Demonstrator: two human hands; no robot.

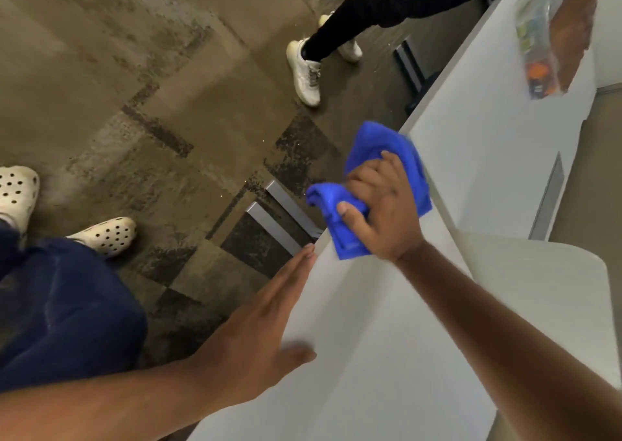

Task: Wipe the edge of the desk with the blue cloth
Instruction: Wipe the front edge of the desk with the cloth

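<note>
The flat white laminate desk [387, 356] occupies the right side of the view, with its long edge running diagonally from bottom centre to upper right and the patterned brown carpet floor [151, 87] to its left. The right hand [383, 212] clasps the crumpled blue microfibre cloth [380, 158] on that edge, and the left hand [255, 333] lies flat along the same edge, nearer the wearer. Farther along the desk, a second person's hand [572, 37] holds a clear plastic spray bottle [535, 37] above the surface, with that person's pale sneakers [304, 70] on the floor to its left.
</note>
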